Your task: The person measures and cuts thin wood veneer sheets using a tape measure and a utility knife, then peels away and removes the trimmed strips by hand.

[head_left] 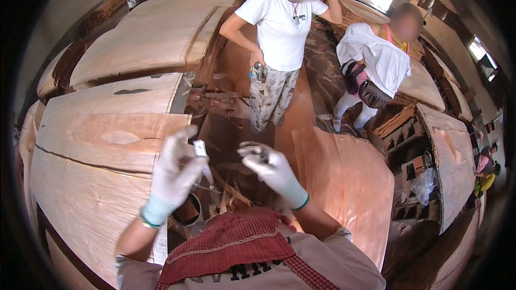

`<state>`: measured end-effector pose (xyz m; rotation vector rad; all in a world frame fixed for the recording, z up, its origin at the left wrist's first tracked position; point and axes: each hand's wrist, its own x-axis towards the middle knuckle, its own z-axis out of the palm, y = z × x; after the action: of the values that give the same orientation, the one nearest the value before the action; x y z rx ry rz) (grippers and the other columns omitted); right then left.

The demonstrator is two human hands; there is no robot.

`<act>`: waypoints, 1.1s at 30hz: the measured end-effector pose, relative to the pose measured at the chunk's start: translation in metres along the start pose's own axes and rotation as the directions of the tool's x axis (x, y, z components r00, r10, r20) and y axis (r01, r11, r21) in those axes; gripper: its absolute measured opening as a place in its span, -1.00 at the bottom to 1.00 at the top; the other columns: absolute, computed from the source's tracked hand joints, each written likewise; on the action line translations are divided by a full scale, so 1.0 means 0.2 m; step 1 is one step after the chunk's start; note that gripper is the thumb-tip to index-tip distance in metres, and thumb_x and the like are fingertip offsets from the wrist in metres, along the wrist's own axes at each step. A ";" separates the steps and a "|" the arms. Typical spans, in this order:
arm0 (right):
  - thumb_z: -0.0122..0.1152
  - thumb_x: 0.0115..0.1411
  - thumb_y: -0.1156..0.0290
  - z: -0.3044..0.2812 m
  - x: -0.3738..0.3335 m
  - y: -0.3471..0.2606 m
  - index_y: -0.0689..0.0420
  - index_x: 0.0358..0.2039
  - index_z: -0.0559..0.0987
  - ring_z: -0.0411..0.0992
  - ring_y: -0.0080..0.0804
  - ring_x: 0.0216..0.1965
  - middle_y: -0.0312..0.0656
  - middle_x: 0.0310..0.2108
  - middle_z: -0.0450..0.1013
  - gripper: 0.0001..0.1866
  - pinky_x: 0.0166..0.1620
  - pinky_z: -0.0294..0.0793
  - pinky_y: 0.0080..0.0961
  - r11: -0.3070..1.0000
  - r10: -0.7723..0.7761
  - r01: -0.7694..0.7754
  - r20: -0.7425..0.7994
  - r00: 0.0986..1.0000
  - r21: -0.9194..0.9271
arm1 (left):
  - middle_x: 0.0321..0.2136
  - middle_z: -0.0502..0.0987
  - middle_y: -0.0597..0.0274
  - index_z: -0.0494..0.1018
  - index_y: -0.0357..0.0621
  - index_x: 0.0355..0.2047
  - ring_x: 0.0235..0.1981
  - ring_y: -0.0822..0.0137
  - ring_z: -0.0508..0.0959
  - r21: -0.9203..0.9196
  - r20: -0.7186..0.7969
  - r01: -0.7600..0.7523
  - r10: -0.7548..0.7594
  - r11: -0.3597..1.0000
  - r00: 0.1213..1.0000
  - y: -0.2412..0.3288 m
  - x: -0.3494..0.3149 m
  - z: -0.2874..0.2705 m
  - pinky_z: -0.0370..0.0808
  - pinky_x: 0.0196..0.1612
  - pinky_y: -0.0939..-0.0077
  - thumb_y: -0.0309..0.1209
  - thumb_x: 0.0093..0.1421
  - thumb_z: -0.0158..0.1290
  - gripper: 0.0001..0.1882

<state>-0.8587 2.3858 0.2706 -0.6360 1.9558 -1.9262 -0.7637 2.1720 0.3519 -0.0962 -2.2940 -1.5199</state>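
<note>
My left hand, in a white knit glove with a pale green cuff, is closed with a small white block-shaped object between thumb and fingers. A thin pale strip hangs just below it; its kind is not clear. To the right, my right hand is raised in a matching glove, its fingers curled inward. Dark patches show at those fingertips, and whatever they hold is too small to make out. Both hands are apart, above the gap between stacks of thin wood sheets. A red checked apron covers my chest.
Stacked veneer sheets lie at left, right and far left. Scraps litter the floor. One person stands ahead; another stands to the right. A round container sits near my left forearm. A plastic bag hangs by a rack.
</note>
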 end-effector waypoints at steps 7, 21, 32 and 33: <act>0.18 0.25 0.55 0.24 -0.02 0.00 0.28 -0.04 0.50 0.41 -0.66 -0.17 -0.26 -0.21 0.51 -0.74 -0.08 0.43 -0.63 0.968 -0.131 0.100 0.127 0.983 0.229 | -0.48 0.52 0.19 0.15 -0.21 0.25 -0.47 0.38 0.55 0.152 0.002 -0.006 0.006 0.988 1.000 -0.13 -0.13 0.16 0.49 -0.32 0.50 -0.61 0.11 0.14 -0.31; 0.23 0.19 0.58 0.31 0.00 0.01 0.26 -0.22 0.55 0.51 -0.41 -0.20 -0.10 -0.15 0.51 -0.86 -0.17 0.50 -0.54 0.888 -0.444 0.452 0.099 0.891 -0.085 | -0.47 0.50 0.19 0.16 -0.12 0.26 -0.47 0.32 0.56 0.102 0.029 0.044 -0.047 0.994 0.998 -0.29 -0.22 0.14 0.52 -0.33 0.47 -0.62 0.09 0.10 -0.30; 0.17 0.23 0.51 0.24 0.05 0.00 0.29 -0.10 0.51 0.52 -0.18 -0.08 0.02 -0.10 0.50 -0.77 -0.06 0.50 -0.41 0.886 -0.459 0.457 -0.005 0.888 -0.078 | -0.43 0.57 0.12 0.47 -0.24 -0.08 -0.43 0.35 0.59 0.154 -0.028 -0.015 0.020 0.988 0.999 -0.34 -0.19 0.15 0.52 -0.33 0.52 -0.58 0.14 0.14 -0.69; 0.17 0.24 0.50 0.25 0.05 0.03 0.29 -0.08 0.51 0.51 -0.19 -0.07 0.02 -0.09 0.49 -0.75 -0.05 0.49 -0.41 0.896 -0.438 0.438 0.012 0.899 -0.071 | -0.40 0.58 0.10 0.51 -0.28 -0.21 -0.41 0.37 0.59 0.113 -0.051 0.057 -0.052 0.992 0.997 -0.30 -0.18 0.14 0.52 -0.30 0.54 -0.58 0.16 0.13 -0.83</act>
<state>-0.8425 2.3384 0.2635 -1.1820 2.0215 -2.1072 -0.7534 2.1790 0.2776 0.0343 -2.3574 -1.3967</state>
